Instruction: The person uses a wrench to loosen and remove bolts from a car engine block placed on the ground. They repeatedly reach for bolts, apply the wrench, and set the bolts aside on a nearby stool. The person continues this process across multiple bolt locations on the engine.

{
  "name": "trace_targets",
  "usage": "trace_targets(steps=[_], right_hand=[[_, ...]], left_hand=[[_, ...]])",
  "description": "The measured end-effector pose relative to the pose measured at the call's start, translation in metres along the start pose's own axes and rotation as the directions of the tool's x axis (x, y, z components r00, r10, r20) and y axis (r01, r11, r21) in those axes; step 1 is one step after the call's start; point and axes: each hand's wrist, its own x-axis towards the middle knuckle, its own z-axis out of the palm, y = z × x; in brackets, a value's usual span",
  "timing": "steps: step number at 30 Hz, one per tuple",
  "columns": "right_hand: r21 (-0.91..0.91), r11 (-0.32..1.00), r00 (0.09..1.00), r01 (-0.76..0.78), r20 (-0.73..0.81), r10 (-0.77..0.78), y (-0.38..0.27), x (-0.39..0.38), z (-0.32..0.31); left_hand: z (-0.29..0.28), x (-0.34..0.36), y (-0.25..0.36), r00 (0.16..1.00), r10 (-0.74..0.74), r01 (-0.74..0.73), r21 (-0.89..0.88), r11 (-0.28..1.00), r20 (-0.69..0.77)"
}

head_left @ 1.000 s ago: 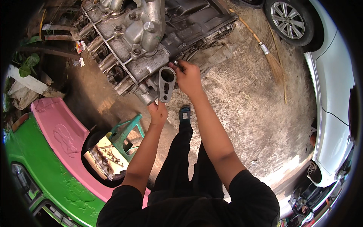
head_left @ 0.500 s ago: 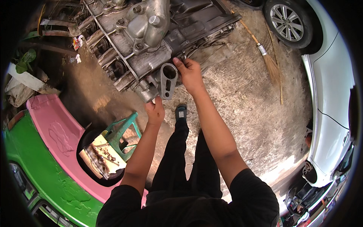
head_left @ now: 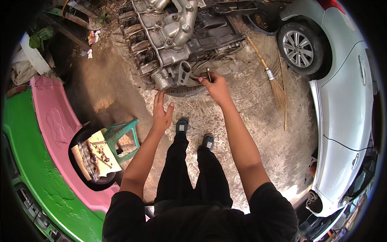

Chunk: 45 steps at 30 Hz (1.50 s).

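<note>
A greasy metal engine lies at the far middle of the floor, on top of a tyre. On its near end is a grey bracket with a large round hole, beside a cylindrical metal housing. My left hand is open just on the near side of that housing, fingers pointing up to it; whether a fingertip touches it I cannot tell. To the right of the bracket, my right hand pinches a short slim metal piece that sticks up past the fingers; its exact kind is unclear.
A broom lies on the concrete at the right, near a silver car. At the left, a green stool stands by a green and pink painted vehicle body. Metal parts and tools lie on cardboard.
Both hands have drawn back from the engine. The left has come off the housing and opened; the right has moved away with the slim metal piece. My view has shifted back.
</note>
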Motion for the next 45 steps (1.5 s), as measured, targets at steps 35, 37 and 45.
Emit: trace_targets(steps=[35,37,45], right_hand=[[-0.064,0.996,0.998,-0.057,0.027,0.059,-0.091,-0.144,-0.135],[-0.268,0.963,0.995,-0.024,0.088,0.049,-0.099,-0.114,-0.123],[-0.736,0.577,0.935,0.354,0.292,-0.201,-0.091,-0.007,-0.111]], left_hand=[[-0.062,0.041,0.199,0.993,0.107,-0.103,-0.082,0.991,0.051],[-0.057,0.055,0.188,0.983,-0.018,0.041,-0.121,0.992,0.185],[-0.006,0.077,0.154,0.888,-0.207,0.233,-0.012,0.973,0.41]])
